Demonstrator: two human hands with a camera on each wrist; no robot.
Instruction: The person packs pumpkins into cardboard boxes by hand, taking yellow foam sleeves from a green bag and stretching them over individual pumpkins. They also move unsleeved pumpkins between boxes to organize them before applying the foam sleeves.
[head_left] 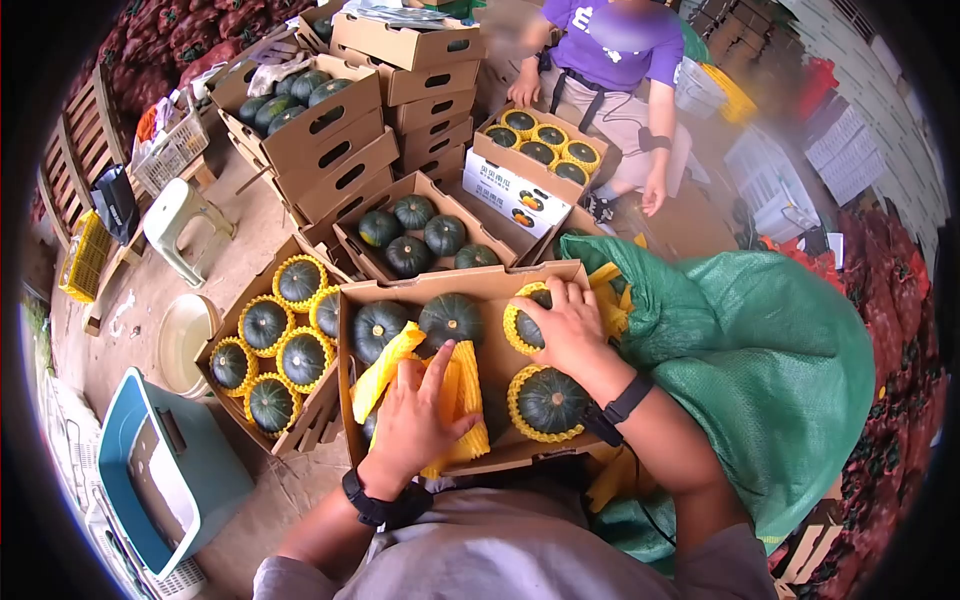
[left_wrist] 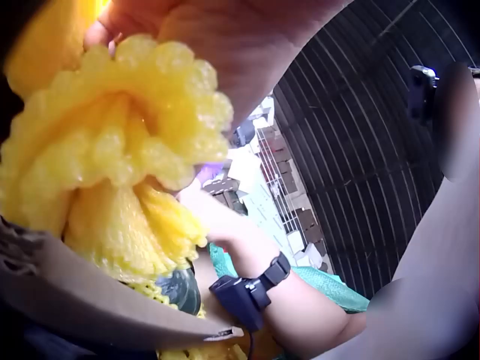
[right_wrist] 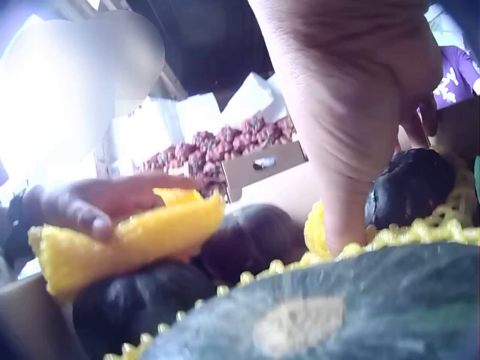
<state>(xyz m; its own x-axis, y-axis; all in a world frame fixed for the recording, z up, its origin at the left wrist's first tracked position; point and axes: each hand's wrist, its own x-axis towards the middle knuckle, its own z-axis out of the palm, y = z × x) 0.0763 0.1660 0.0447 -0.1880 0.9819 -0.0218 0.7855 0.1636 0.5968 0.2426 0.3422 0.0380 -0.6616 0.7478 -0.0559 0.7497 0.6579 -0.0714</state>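
An open cardboard box holds dark green squashes. At its upper right corner my right hand curls its fingers and thumb round a squash in a yellow foam net; in the right wrist view this hand reaches down beside that squash. Below it lies another netted squash. My left hand holds yellow foam nets over the box's left half, its index finger extended. The bunched nets hang by the palm in the left wrist view. Two bare squashes sit behind them.
A box of netted squashes stands at the left, a box of bare ones behind. A green sack bulges at the right. A blue tub stands lower left. A person in a purple shirt sits across, by another packed box.
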